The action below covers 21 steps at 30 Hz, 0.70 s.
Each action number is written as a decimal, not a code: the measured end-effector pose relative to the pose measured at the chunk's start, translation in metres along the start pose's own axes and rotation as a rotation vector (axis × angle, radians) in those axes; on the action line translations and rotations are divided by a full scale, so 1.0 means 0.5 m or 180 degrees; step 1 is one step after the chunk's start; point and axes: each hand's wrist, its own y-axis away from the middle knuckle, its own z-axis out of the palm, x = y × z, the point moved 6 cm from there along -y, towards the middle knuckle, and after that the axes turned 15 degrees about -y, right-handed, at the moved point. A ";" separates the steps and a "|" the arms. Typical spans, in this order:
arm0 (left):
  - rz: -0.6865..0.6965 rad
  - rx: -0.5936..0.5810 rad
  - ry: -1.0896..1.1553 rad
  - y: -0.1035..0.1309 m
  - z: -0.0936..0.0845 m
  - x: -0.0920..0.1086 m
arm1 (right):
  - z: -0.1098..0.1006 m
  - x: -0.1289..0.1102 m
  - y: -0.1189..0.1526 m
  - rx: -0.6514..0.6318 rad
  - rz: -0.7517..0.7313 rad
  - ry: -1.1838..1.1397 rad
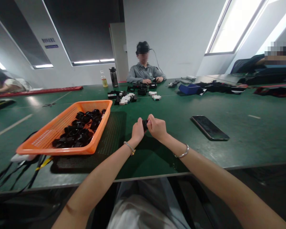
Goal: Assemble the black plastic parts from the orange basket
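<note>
Both of my hands meet above the green table, closed around one small black part. My left hand grips it from the left, thumb on top. From the right, my right hand holds the same part with curled fingers. Most of the part is hidden by the fingers, so its exact kind does not show. To the left stands an orange perforated basket with several glossy black ring-like plastic parts heaped in it.
A smartphone lies to the right. Black and white pieces are piled farther back, near a blue bin, a dark bottle and a drink bottle. A person sits opposite. Cables hang at the front left edge.
</note>
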 end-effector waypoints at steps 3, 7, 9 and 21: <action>0.0297 0.0435 -0.0211 0.014 -0.017 0.012 | -0.004 -0.007 0.001 0.0109 -0.0020 -0.0236; 0.0844 0.0808 -0.0655 0.036 -0.034 0.036 | -0.017 -0.012 0.000 0.0268 0.0227 -0.0697; 0.1250 0.1029 -0.1082 0.046 -0.044 0.052 | -0.024 -0.010 0.000 0.0366 0.0494 -0.1011; 0.2205 0.0849 -0.2489 0.026 -0.046 0.064 | 0.050 0.042 0.012 -0.0241 0.2413 -0.2537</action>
